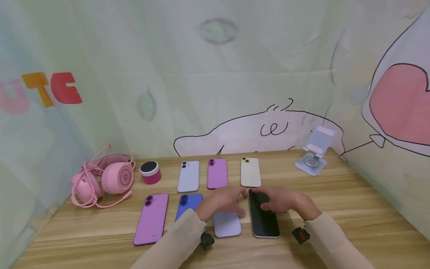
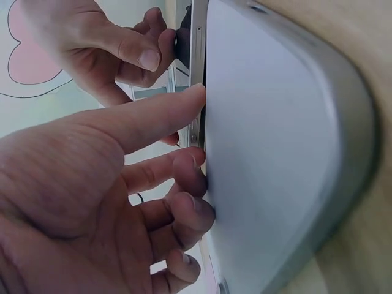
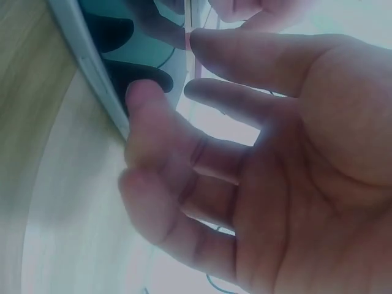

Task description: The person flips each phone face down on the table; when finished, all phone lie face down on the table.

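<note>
A black-screened phone (image 1: pixel 263 220) lies face up on the wooden table, with my right hand (image 1: pixel 282 198) over its upper part. In the right wrist view, the right fingers bend loosely beside its edge and the thumb is extended. My left hand (image 1: pixel 226 201) is above a pale lavender phone (image 1: pixel 227 226), which lies back up and is partly covered by it. The left wrist view shows the left thumb stretched out and the other fingers loosely bent at that phone's edge. Neither hand visibly grips a phone; exact contact is hard to tell.
Left of the hands lie a blue phone (image 1: pixel 189 201) and a purple phone (image 1: pixel 151 219). Behind are a light blue phone (image 1: pixel 188 176), a magenta phone (image 1: pixel 217 174) and a cream phone (image 1: pixel 250 172). Pink headphones (image 1: pixel 117 177), a round speaker (image 1: pixel 150 172) and a folding stand (image 1: pixel 315 149) stand farther back.
</note>
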### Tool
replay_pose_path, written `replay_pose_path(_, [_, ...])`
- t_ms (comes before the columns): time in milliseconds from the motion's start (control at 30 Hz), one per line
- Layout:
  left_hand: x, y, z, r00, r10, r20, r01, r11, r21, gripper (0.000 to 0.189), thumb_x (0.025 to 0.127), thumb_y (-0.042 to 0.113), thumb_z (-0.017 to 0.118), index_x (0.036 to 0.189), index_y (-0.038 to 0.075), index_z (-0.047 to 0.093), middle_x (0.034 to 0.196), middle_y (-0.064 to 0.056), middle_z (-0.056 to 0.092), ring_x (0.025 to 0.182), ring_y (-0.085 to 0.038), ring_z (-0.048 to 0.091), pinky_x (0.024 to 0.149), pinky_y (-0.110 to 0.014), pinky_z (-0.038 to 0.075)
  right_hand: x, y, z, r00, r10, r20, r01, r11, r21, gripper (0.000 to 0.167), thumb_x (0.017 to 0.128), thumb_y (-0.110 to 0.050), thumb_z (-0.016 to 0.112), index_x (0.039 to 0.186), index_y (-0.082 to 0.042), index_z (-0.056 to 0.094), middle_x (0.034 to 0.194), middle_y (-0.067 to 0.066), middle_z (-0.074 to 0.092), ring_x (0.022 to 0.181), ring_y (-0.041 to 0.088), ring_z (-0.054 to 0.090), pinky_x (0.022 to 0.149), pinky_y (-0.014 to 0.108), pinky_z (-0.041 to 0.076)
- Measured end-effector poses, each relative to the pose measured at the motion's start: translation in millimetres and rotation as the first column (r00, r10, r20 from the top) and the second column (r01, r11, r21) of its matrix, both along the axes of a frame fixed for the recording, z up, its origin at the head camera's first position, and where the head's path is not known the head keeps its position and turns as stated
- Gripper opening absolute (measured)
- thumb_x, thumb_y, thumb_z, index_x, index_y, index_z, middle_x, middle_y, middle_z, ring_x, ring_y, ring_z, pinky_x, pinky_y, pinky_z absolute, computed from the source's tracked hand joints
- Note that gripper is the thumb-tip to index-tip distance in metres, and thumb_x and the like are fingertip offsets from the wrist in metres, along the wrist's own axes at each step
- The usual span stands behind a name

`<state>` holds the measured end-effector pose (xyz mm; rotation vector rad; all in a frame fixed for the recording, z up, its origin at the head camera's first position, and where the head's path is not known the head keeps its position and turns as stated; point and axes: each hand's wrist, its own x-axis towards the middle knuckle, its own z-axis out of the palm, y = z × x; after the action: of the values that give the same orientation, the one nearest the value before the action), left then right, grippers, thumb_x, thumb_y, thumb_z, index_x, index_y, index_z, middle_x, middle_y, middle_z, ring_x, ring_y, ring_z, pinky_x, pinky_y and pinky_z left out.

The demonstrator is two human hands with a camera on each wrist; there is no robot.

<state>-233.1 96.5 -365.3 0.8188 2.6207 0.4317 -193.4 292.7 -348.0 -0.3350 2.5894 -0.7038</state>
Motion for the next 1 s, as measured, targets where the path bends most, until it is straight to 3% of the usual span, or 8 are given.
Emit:
replay_pose_path(167, [-0.3,5.2,-1.2,1.000,0.008,-0.007,-0.008,1.000,-0.024,0.051,0.081,0.035,0.084,0.123,0.018,0.062,0.112,0.000,0.066,0.087,-0.015,0.056,0.078,-0.033,0.049,1.5,2,1.9,0.996,-0.065,0.061,0.062,0.997,0.049,0.053,0.098,-0.013,0.064,0.148,-0.019,0.046,0.086,0.011,0.058,0.052,0.017,0.051,0.045,0.025,0.041])
replay_pose_path(300, [0.4,8.0,-3.6,1.000,0.029,-0.004,-0.029,0.999,-0.025,0.061,0.079,0.039,0.085,0.129,0.016,0.058,0.120,-0.003,0.066,0.094,-0.016,0.058,0.085,-0.035,0.050,2.6,4,2.4,0.995,-0.072,0.068,0.066,0.994,0.084,0.055,0.098,-0.016,0.065,0.149,-0.021,0.045,0.088,0.012,0.058,0.051,0.016,0.052,0.045,0.026,0.044])
replay_pose_path(533, [-0.5,10.5,-7.7,0.999,0.023,-0.025,-0.024,0.999,-0.031,0.075,0.078,0.042,0.086,0.139,0.013,0.054,0.133,-0.006,0.062,0.106,-0.017,0.060,0.096,-0.039,0.049,1.5,10,0.4,0.992,-0.063,0.108,0.063,0.998,0.006,0.057,0.097,-0.011,0.066,0.149,-0.020,0.044,0.101,0.016,0.058,0.053,0.018,0.053,0.045,0.026,0.042])
replay_pose_path(733, [-1.0,8.6,-10.7,1.000,-0.018,-0.021,0.018,1.000,0.008,0.073,0.079,0.037,0.086,0.140,0.013,0.053,0.132,-0.007,0.063,0.107,-0.016,0.059,0.096,-0.038,0.049,0.0,8,-2.1,0.993,-0.031,0.110,0.031,1.000,-0.001,0.060,0.096,-0.010,0.067,0.150,-0.018,0.043,0.079,0.013,0.059,0.048,0.015,0.048,0.046,0.025,0.041])
replay_pose_path(833, [-1.3,5.5,-12.3,1.000,-0.023,0.003,0.023,0.998,0.060,0.075,0.079,0.032,0.086,0.143,0.013,0.052,0.133,-0.006,0.062,0.111,-0.017,0.059,0.100,-0.039,0.047,-0.8,6,-3.2,0.993,-0.023,0.116,0.025,1.000,-0.012,0.062,0.096,-0.010,0.068,0.151,-0.017,0.041,0.075,0.011,0.057,0.048,0.016,0.047,0.047,0.025,0.040])
replay_pose_path(1000, [-2.8,2.8,-12.8,0.992,-0.004,0.124,-0.017,0.986,0.166,0.079,0.079,0.026,0.086,0.147,0.014,0.047,0.112,-0.003,0.064,0.098,-0.017,0.057,0.093,-0.039,0.046,-1.1,6,-4.2,0.993,-0.024,0.114,0.025,1.000,-0.001,0.065,0.094,-0.012,0.070,0.152,-0.016,0.040,0.091,0.013,0.058,0.050,0.017,0.048,0.047,0.027,0.040])
